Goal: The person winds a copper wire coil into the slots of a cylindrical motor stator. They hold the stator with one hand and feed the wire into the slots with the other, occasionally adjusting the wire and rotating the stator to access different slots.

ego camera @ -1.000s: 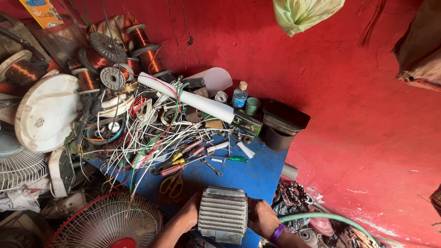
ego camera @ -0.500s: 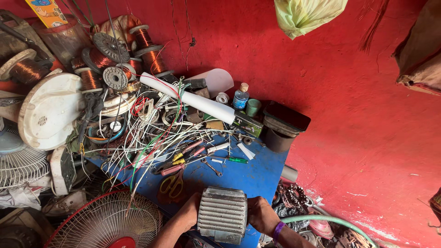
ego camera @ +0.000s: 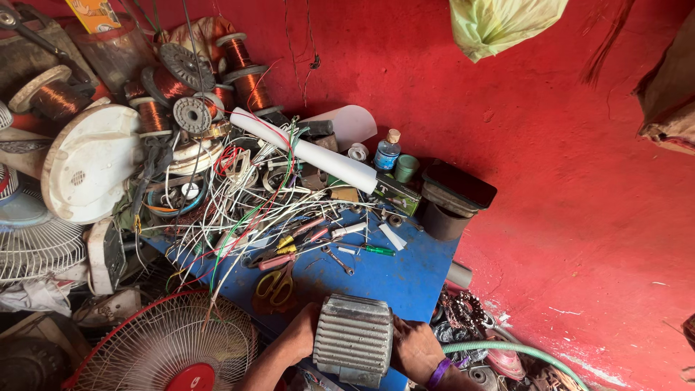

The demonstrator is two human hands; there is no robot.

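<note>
I see the ribbed motor housing point(ego camera: 353, 339) on the worktop's point(ego camera: 405, 279) near edge, scissors point(ego camera: 275, 284) left of it, wire tangle point(ego camera: 246, 210) behind.

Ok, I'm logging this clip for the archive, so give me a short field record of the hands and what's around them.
left hand: grips the left side of the grey ribbed metal housing
right hand: grips its right side
surface: blue tabletop
nearby: yellow-handled scissors, tangled wires, copper wire spools, fan guard
</note>
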